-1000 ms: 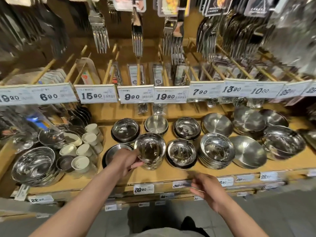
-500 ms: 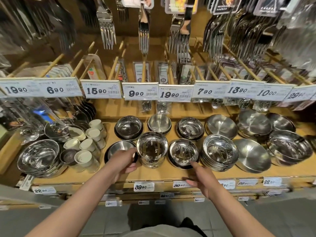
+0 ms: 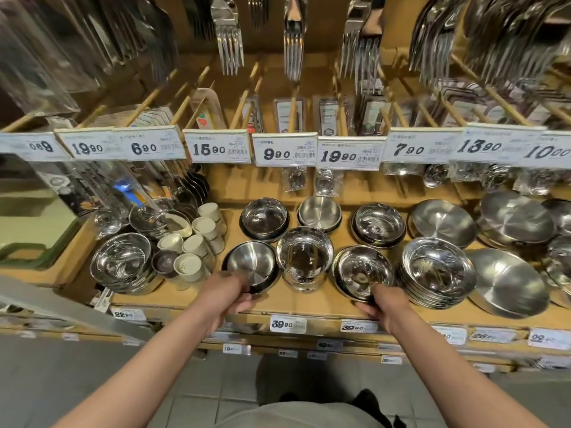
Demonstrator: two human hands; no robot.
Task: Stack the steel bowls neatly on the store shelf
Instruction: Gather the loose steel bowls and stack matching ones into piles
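Wooden store shelf [image 3: 309, 307], viewed from above; items noted from left to right. A stack of wide steel bowls [image 3: 122, 262] is seen at far left, with a cluster of cream shaker pots [image 3: 197, 242] just beside it. The left hand [image 3: 227, 293] is placed at the near rim of a brushed steel bowl [image 3: 251, 262] resting in a dark base; the fingers are curled over the rim, gripping it. A tall stack of polished bowls [image 3: 304, 256] stands between the two hands, touched by neither. The right hand [image 3: 386, 302] is closed on the near edge of a shiny low bowl stack [image 3: 361, 270], thumb underneath. Further right, a thicker bowl stack [image 3: 437, 270] and flat steel plates [image 3: 506, 282] are recorded. Three more bowl piles are set in the back row. Upper price tags [image 3: 284, 149] are read, in order: 19.90, 6.90, 15.90, 9.90, 19.90, 7.90, 13.90, 10.00; the first tag at left is blurred. Shelf-edge labels [image 3: 287, 324] show 22.90, 39.90, 39.90. Forks [image 3: 230, 41] are hung overhead.
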